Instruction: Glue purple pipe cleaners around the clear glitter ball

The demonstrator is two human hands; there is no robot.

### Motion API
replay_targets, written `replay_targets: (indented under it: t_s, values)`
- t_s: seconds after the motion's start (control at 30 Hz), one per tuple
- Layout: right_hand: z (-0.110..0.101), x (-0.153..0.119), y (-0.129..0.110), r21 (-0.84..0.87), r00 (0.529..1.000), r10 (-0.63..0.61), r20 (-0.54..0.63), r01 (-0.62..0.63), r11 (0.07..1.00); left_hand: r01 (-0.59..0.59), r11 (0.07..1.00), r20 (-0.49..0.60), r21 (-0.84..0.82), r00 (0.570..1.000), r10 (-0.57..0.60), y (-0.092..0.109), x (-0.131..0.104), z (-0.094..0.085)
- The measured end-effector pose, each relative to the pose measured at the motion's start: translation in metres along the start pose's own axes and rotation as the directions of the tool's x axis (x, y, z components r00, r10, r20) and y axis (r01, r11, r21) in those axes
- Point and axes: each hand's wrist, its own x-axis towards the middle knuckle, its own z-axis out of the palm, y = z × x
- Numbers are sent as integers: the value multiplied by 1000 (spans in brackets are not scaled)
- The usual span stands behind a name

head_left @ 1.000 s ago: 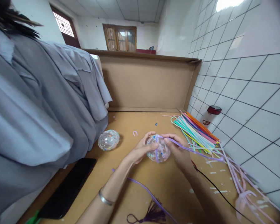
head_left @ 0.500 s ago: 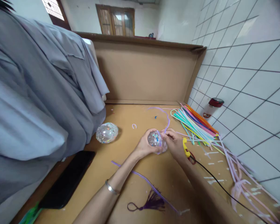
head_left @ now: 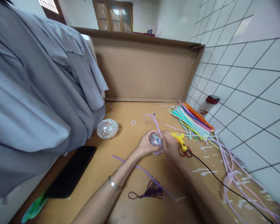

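Observation:
My left hand wraps round the left side of a clear ball with blue and silvery bits. At the ball's right side, my right hand is closed on a purple pipe cleaner, whose free end curls up and away to the left. A second clear ball with coloured bits rests on the table to the left. Below my hands lie another purple strip and a dark purple tassel with a loop.
A yellow glue gun with a black cord lies over red-handled scissors. Colourful pipe cleaners are bundled at the right, near a red-lidded jar. A black phone lies left, beside draped grey cloth.
My right hand has shifted slightly, and the purple pipe cleaner's free end has swung left and shortened. More of the glue gun and scissors shows.

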Motion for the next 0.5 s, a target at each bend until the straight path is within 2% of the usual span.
replay_targets:
  t_s: [0.13,0.27,0.33,0.4,0.5]
  values:
    - [-1,-5,-5,-59,996,-6,-87,1,998,-75,992,-32,100,996,78,2,-5,5]
    - [-1,-3,-9,-19,969,147,-199,-153,988,-188,961,-16,205,981,196,4,-11,10]
    - [-2,0,-10,103,928,290,-235,-273,957,-259,937,15,235,965,263,6,-14,13]
    - [-2,3,-10,277,885,414,-212,-352,894,-305,921,39,243,952,305,6,-18,13]
    - [-4,8,-12,524,841,515,-164,-368,768,-294,920,55,260,955,290,3,-22,10]
